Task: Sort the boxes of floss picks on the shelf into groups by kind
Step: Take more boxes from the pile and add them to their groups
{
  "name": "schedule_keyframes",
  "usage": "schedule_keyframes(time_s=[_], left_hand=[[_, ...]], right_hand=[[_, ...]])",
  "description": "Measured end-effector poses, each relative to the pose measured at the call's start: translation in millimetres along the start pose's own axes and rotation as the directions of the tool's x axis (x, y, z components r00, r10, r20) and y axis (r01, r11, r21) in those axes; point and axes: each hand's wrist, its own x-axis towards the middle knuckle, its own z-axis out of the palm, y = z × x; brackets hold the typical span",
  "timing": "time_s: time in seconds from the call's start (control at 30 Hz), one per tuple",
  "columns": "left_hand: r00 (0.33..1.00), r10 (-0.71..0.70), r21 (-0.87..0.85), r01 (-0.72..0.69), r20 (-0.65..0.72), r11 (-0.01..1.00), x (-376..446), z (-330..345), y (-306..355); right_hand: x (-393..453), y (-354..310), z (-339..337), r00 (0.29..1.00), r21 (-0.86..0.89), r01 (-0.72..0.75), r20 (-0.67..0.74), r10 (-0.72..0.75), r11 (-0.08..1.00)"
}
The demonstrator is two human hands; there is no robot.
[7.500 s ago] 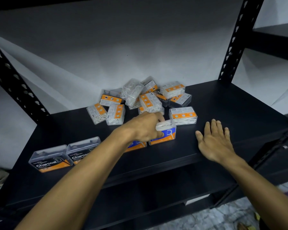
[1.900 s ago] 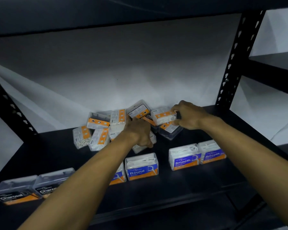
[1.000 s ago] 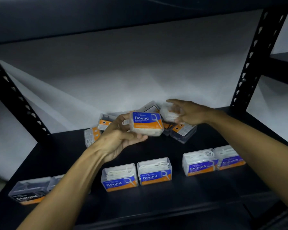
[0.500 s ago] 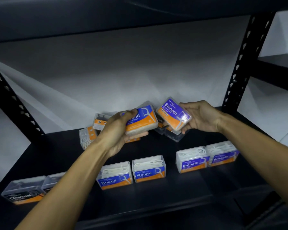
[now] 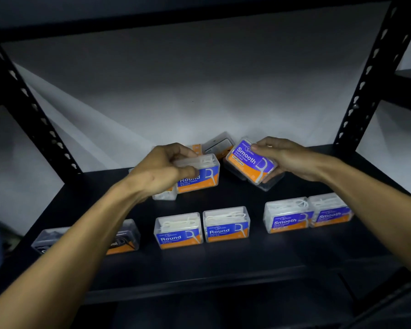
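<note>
My left hand (image 5: 163, 170) grips a "Round" floss box (image 5: 199, 178) upright, above the shelf's middle. My right hand (image 5: 286, 157) holds a tilted "Smooth" box (image 5: 249, 161) beside it. On the black shelf (image 5: 223, 262), two "Round" boxes (image 5: 201, 230) stand side by side in the front middle. Two "Smooth" boxes (image 5: 306, 214) stand at the front right. Two dark "Charcoal" boxes (image 5: 124, 238) sit at the front left, partly hidden by my left forearm. The unsorted pile (image 5: 217, 147) lies at the back, mostly hidden behind my hands.
Black perforated uprights stand at the left (image 5: 31, 115) and right (image 5: 365, 91). A white wall backs the shelf. An upper shelf (image 5: 176, 10) hangs overhead, and a second rack (image 5: 408, 84) is at the far right.
Both hands took a box from the pile and turned its label towards me. Over the last half second the left hand's "Round" box came lower and upright; the "Smooth" box stays tilted.
</note>
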Motion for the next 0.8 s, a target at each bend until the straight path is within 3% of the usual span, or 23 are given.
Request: schedule_keyframes(time_s=[0.2,0.37,0.8], left_hand=[[0.992,-0.028,0.21,0.002,0.121,0.978,-9,-16,-17],[0.979,-0.114,0.344,0.049,0.171,0.938,-10,-16,-34],[0.955,-0.147,0.429,0.023,0.259,0.903,-6,-7,-49]], right_hand=[[-8,-6,1,0.999,-0.287,0.02,0.03,-0.012,0.958],[-18,-11,-3,0.998,-0.555,0.005,0.05,0.027,0.832],[-31,9,-11,0.99,-0.747,-0.012,0.085,0.114,0.664]])
